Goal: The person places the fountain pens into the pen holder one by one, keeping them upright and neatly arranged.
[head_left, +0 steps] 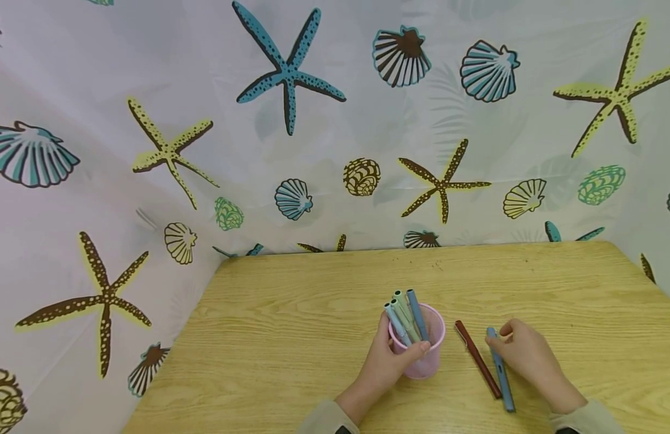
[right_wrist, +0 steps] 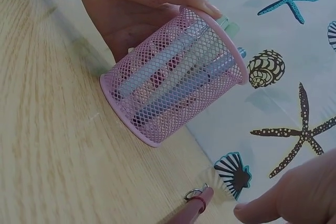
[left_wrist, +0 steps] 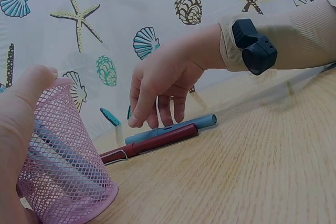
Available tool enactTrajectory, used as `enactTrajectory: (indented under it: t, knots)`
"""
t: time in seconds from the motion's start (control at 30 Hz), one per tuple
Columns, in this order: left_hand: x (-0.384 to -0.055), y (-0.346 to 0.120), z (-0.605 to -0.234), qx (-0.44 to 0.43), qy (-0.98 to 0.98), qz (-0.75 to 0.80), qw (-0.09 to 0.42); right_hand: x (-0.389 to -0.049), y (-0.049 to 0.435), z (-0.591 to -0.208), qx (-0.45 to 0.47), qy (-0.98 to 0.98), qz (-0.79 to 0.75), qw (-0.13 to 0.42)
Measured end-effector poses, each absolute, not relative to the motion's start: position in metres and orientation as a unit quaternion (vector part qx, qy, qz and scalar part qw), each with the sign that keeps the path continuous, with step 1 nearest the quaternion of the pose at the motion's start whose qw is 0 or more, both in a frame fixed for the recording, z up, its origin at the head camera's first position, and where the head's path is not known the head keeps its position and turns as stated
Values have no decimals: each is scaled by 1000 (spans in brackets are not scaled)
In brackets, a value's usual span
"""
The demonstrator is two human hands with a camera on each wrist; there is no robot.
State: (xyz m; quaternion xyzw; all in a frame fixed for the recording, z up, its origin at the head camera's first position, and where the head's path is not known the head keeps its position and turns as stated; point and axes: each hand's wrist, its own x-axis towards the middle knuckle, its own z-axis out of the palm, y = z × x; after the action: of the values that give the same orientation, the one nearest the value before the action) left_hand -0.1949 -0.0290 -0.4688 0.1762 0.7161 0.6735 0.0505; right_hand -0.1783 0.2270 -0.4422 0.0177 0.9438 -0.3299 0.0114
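My left hand [head_left: 382, 359] grips a pink mesh pen cup [head_left: 425, 365], thumb over the near rim and fingers round its left side. Inside the cup lean several pens: a light blue pen [head_left: 398, 325], green pens [head_left: 407, 314] and a darker blue pen [head_left: 417, 316]. On the table, right of the cup, a dark red pen [head_left: 478, 360] lies beside a blue pen [head_left: 501, 374]. My right hand [head_left: 530, 355] is over the blue pen's far end, its fingers [left_wrist: 164, 111] loosely bent downward. Whether the fingertips touch that pen is hard to tell.
The wooden table [head_left: 291, 313] carries the cup and pens. Behind it and along its sides hangs a pale cloth [head_left: 335, 126] printed with starfish and shells. A dark device [left_wrist: 254, 48] is strapped at the right wrist over a light sleeve.
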Motion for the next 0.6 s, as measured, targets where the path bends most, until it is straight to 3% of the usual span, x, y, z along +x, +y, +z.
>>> enactTrajectory:
  t: [0.6]
  knots:
    - [-194, -30, -467, 169, 717, 674, 56, -182, 227, -451, 10, 953, -300, 41]
